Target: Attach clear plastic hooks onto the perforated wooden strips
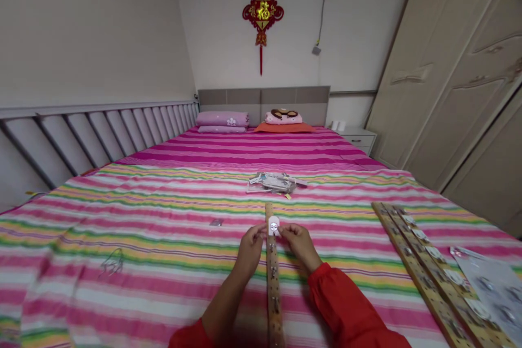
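A small white card (273, 221) with a shiny metal piece on it lies over the far part of a narrow wooden strip (274, 286). From the left, my left hand (250, 249) pinches the card's edge beside the strip. My right hand (300, 243) has its thumb and forefinger closed at the card's lower right, close to the metal piece. Several small metal fittings sit in a row along the strip nearer to me. Exactly what lies between the fingertips is partly hidden.
Beyond the strip lies a pile of clear plastic packets (272, 182). Two more wooden strips (424, 274) with metal pieces and white cards lie right, beside a plastic bag (489, 283). A small plastic scrap (216, 222) and a clear tangled wrapper (113, 262) rest left on the striped sheet (163, 283).
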A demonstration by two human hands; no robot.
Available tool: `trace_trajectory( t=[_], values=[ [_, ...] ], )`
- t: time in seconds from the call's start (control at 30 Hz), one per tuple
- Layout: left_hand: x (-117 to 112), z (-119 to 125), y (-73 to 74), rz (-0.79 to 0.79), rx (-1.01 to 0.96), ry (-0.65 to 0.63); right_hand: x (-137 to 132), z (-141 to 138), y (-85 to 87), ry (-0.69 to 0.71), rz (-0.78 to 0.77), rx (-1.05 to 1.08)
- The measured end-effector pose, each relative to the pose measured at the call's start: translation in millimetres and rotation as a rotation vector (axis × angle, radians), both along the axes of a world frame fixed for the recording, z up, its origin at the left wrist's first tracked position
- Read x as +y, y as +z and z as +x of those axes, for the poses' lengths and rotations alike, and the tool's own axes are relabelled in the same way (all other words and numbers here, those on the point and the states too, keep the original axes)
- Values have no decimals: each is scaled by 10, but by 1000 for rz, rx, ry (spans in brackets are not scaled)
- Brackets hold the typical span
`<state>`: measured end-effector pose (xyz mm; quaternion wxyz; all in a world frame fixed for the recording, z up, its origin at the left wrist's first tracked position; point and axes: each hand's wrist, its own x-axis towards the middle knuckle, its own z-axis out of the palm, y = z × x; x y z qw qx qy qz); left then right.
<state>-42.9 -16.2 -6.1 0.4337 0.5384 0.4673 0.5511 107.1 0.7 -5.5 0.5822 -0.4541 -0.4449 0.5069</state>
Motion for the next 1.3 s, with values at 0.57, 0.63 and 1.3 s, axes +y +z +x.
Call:
trace_trajectory(
  t=[0.57, 0.63, 1.3],
  values=[
    [303, 58, -402, -45, 6, 57, 399, -42, -438, -44, -73, -57],
    [299, 56, -412, -56, -2, 56, 418, -41, -453, -48, -75, -80],
    [293, 69, -504, -23, 88, 109, 482, -59, -508, -62, -89, -172]
  ],
)
